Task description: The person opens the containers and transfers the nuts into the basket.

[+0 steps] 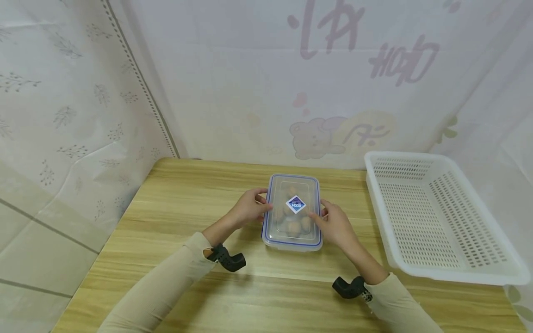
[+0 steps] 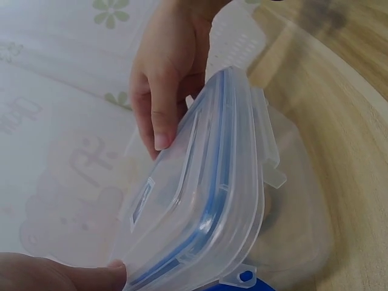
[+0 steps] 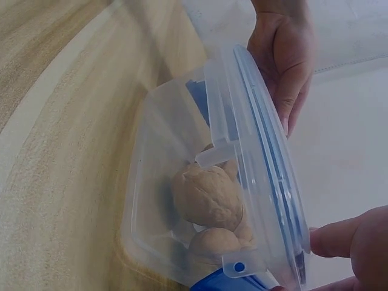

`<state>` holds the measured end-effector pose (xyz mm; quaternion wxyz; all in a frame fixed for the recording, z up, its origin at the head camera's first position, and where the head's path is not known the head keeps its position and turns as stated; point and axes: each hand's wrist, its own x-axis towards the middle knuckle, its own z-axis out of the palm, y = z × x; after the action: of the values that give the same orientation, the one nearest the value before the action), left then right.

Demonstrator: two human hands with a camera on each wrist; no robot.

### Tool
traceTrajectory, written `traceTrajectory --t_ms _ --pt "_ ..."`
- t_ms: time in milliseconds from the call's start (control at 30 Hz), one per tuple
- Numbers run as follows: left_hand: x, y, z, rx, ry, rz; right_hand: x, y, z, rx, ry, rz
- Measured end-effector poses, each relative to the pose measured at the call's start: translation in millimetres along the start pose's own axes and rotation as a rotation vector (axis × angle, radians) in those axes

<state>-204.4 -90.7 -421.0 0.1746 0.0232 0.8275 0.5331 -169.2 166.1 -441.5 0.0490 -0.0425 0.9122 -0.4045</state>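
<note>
A clear plastic food container (image 1: 286,233) with a blue-sealed lid (image 1: 297,182) sits on the wooden table. Several walnuts (image 3: 207,195) lie inside, blurred through the lid in the head view. My left hand (image 1: 249,208) holds the container's left long side, thumb on the lid's edge and fingers bent beside it. At the opposite side, my right hand (image 1: 336,225) grips the edge, its thumb over the lid. A clear latch flap (image 2: 267,130) on the short near side hangs outward from the lid. A blue diamond label (image 1: 296,204) marks the lid's middle.
A white perforated plastic basket (image 1: 385,222) stands at the right of the table (image 1: 187,185). Printed curtains (image 1: 233,92) hang behind and to the left of the table. Dark wrist mounts (image 1: 226,259) are strapped on both of my wrists.
</note>
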Motion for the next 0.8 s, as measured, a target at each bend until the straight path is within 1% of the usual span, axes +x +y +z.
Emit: traceTrajectory --t_ms 233,467,633,800 --pt "-1.2 3.3 -0.5 0.000 0.007 0.007 -1 -4 -3.7 -0.045 0.021 0.003" --pt "-1.1 7.5 -2.2 -0.002 0.005 0.041 -2 -9 -9.2 -0.041 0.039 0.014" --pt "-3.8 13.6 -7.6 -0.026 -0.013 0.083 -2 -13 -17.1 0.005 0.053 0.020" --pt "-5.9 20.0 -15.9 -0.046 -0.043 0.146 -2 -18 -29.8 0.089 0.043 0.000"
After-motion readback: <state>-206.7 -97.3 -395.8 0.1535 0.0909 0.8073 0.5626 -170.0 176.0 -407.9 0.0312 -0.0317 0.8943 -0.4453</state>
